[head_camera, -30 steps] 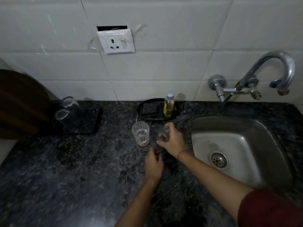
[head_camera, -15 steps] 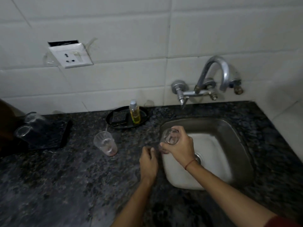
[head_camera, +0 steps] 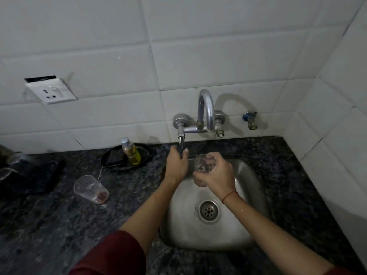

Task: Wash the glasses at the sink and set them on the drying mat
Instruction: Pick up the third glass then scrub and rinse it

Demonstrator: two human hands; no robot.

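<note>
The sink (head_camera: 256, 175) sat near the right wall (head_camera: 337, 135); the counter (head_camera: 59, 225) stretched left toward the drying mat (head_camera: 39, 175). Our left hand (head_camera: 176, 165) curled its fingers round the tap lever (head_camera: 181, 144). Our right hand (head_camera: 216, 176) clamped its fingers on the glass (head_camera: 204, 163), rim up, above the sink's back edge. A second glass (head_camera: 91, 188) stood on the counter.

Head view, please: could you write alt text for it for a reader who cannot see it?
The right hand holds a clear glass over the steel sink while the left hand grips the tap handle under the wall faucet. A second glass stands on the dark granite counter to the left, near a black drying mat.
</note>
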